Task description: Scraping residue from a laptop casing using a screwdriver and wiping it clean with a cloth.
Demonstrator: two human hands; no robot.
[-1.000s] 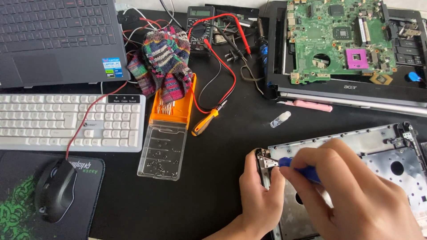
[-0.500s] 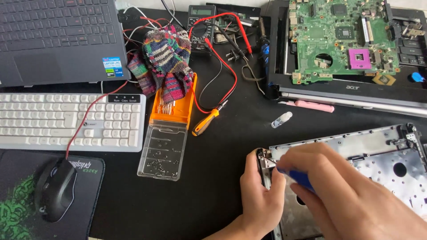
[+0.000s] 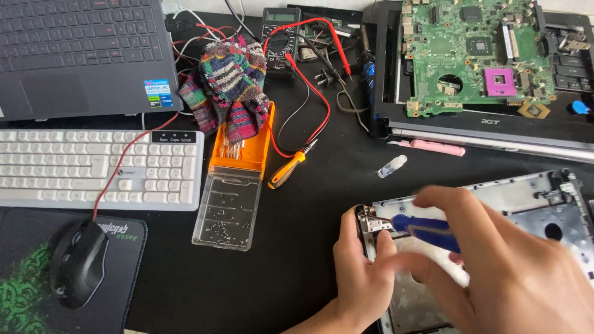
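Laptop base panel: lying at the right front of the black worktop, hinge corner facing left.
Left hand: pressing that corner, fingers curling over the edge and pinning the panel.
Blue-handled screwdriver: pointing left toward the hinge; its tip is blurred.
Right hand: fingers wrapping closed around the handle.
Doing it well: keeping the driver in line with the screw, pushing firmly, and holding the panel flat.
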